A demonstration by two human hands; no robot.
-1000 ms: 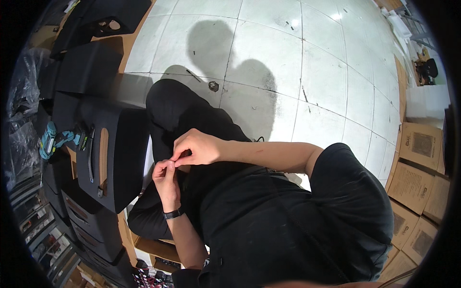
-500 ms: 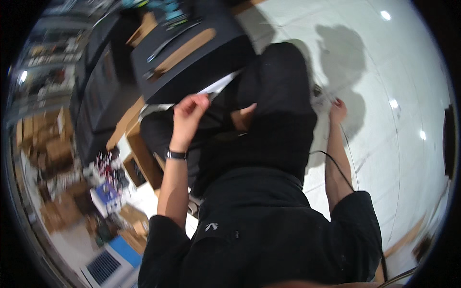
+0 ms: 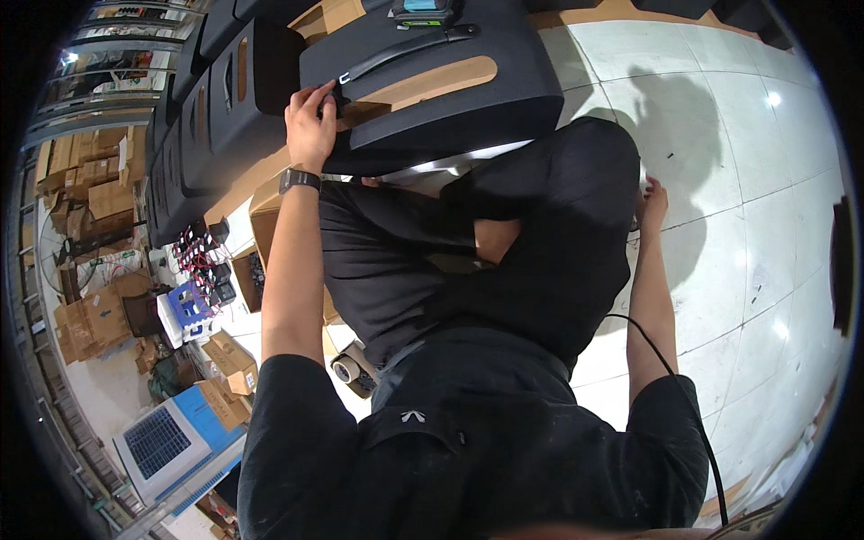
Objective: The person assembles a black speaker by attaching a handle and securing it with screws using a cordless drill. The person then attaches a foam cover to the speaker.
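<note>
My left hand (image 3: pixel 310 130) is at the near left of a black box-shaped cabinet (image 3: pixel 531 63), fingers closed round a small black piece (image 3: pixel 332 97). The piece is at the left end of a black strap handle (image 3: pixel 405 56), where a bare metal tip shows; whether they touch is unclear. The handle's right end is fixed to the cabinet top. Beside it runs a long rounded tan strip (image 3: pixel 432 85). My right hand (image 3: pixel 654 205) is low beside my right knee, fingers curled; my knee partly hides them, and what they hold cannot be made out.
More black cabinets (image 3: pixel 202 135) stand in a row to the left. A dark device with a teal top (image 3: pixel 423 11) lies on the near cabinet. Cardboard boxes (image 3: pixel 99 315), a bundle of wired black parts (image 3: pixel 211 270) and a solar panel (image 3: pixel 157 445) are at left. White tiled floor (image 3: pixel 774 216) spreads right.
My left hand has moved from above my lap, forward and left, to the end of the strap handle. My right hand stays beside the knee. The whole view has shifted.
</note>
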